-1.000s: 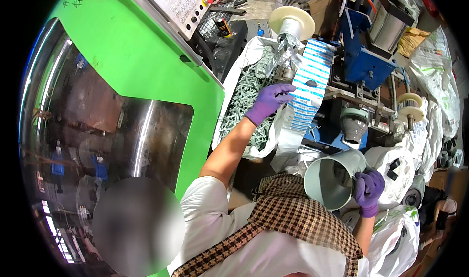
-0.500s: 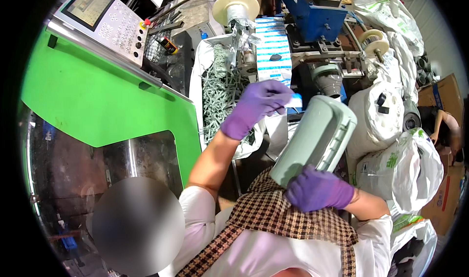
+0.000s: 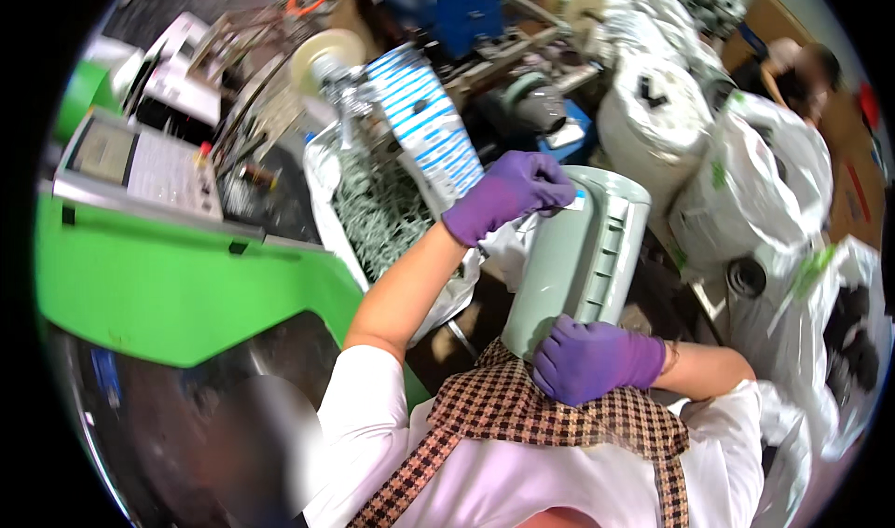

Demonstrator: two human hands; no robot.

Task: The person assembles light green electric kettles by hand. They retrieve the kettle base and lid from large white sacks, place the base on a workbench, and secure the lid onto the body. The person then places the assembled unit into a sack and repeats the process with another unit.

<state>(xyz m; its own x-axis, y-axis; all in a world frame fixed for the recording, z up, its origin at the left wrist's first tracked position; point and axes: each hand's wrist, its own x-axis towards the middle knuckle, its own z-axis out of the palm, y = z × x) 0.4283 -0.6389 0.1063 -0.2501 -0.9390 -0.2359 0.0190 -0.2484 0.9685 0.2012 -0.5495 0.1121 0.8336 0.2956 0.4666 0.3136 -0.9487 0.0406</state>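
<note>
A pale grey-green plastic housing [image 3: 552, 272], long and hollow with ribs along one side, lies tilted in front of my apron. My right hand [image 3: 592, 362], in a purple glove, is closed around its near end. At the far end, my gloved left hand [image 3: 513, 192] has its fingers pinched together against the housing. A small white and blue label [image 3: 578, 200] shows at those fingertips, against the plastic; its hidden part cannot be made out. Just beyond the left hand hangs a strip of blue and white labels [image 3: 424, 123].
A white sack [image 3: 326, 188] of grey-green plastic scraps stands left of the strip. Further left are a green machine [image 3: 177, 290] and its control panel [image 3: 140, 169]. White bags [image 3: 750, 178] crowd the right side, with another person [image 3: 792, 71] beyond. A blue machine [image 3: 471, 15] stands behind.
My view has swung to the right. The label, held clear of the housing before, is now against its far end, with my left fingers there. My right hand keeps its grip.
</note>
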